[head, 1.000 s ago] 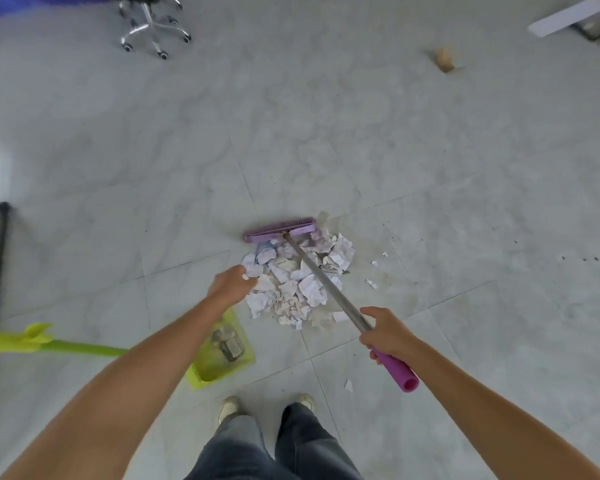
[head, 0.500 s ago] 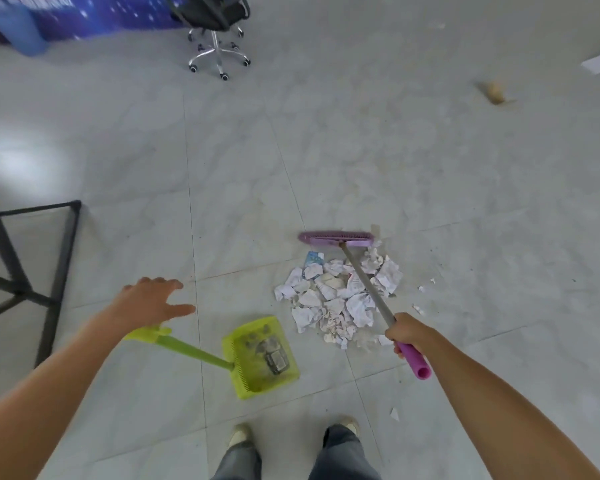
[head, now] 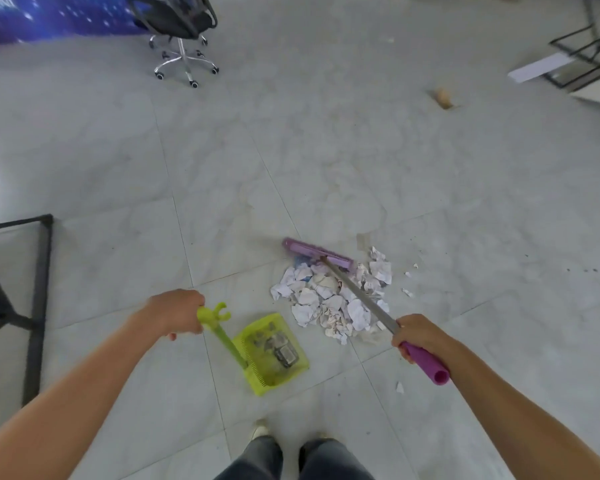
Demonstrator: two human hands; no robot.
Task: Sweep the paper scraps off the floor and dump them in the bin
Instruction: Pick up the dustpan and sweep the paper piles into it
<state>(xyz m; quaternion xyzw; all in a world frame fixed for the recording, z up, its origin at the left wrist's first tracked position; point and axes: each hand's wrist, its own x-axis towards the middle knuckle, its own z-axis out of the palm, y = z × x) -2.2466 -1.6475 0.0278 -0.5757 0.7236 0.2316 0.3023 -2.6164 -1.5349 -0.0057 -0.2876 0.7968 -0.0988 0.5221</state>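
On floor [head: 326, 150], centre: scrap pile [head: 333, 299]. Behind it the broom [head: 317, 253], head at the pile's far side, shaft crossing over the pile back to right hand [head: 420, 336]. Just left of pile and nearer the person, dustpan [head: 257, 381] with debris in it, handle up in left hand [head: 179, 313]. Right of pile, loose scraps [head: 407, 292]. Far back left, chair [head: 181, 32].

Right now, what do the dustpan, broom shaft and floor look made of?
The dustpan is likely moulded plastic, bright lime green, with a comb edge. The broom shaft looks like bare metal, dull grey; its grip seems purple foam or rubber, matte. The floor is probably polished tile: marbled grey, grout lines, faint sheen.
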